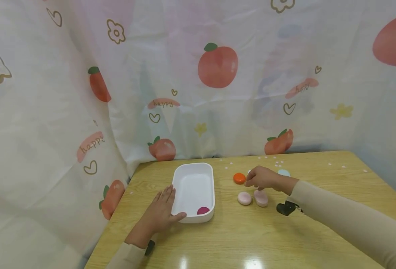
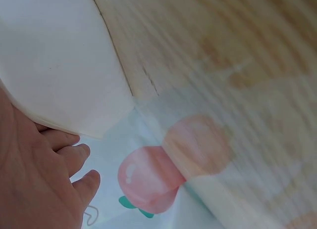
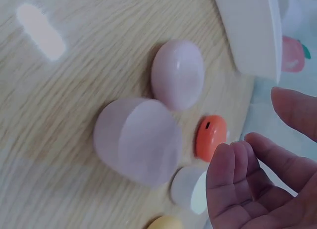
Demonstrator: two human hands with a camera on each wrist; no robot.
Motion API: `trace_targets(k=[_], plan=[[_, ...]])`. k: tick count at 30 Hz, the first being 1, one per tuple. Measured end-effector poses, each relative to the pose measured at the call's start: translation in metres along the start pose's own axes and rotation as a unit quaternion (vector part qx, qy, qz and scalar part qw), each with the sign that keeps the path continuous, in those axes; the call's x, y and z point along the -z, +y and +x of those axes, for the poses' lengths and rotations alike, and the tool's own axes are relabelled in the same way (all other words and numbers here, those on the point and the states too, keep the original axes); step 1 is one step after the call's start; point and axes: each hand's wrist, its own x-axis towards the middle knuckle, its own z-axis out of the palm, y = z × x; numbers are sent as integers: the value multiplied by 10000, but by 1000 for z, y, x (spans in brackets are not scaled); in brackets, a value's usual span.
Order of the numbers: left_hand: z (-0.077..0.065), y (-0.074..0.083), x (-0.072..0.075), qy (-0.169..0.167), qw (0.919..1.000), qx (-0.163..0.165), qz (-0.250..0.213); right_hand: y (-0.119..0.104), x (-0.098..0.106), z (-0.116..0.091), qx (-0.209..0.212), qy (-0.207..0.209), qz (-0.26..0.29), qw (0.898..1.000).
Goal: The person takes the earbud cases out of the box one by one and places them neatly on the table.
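My left hand [image 1: 162,211] lies against the left side of a white tray [image 1: 213,186], its thumb at the near rim; in the left wrist view its fingers touch the tray's wall. Inside the tray's near right corner is a magenta rounded piece [image 1: 203,210]. My right hand [image 1: 263,177] hovers over the table with fingers loosely bent and thumb apart, holding nothing. Nearest to it are an orange rounded piece [image 3: 211,137] with a small dark slot and a white piece [image 3: 189,188], partly hidden by the fingers. Two pale pink pieces, one round [image 1: 244,198] and one larger [image 1: 261,198], lie nearer me.
A light blue piece [image 1: 284,172] sits behind the right wrist. Part of a yellow piece [image 3: 166,223] shows in the right wrist view. Small white petal-like spots [image 1: 278,163] dot the wooden table [image 1: 225,239]. A fruit-printed curtain [image 1: 184,123] hangs behind and left.
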Motion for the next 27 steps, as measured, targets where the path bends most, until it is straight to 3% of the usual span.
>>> trace_targets(k=[19, 27], plan=[[1, -1, 0, -60, 10000, 77, 11, -51, -37, 42, 380, -121, -179, 9990], [4, 0, -2, -156, 9998, 129, 75, -70, -56, 53, 384, -338, 435, 9977]])
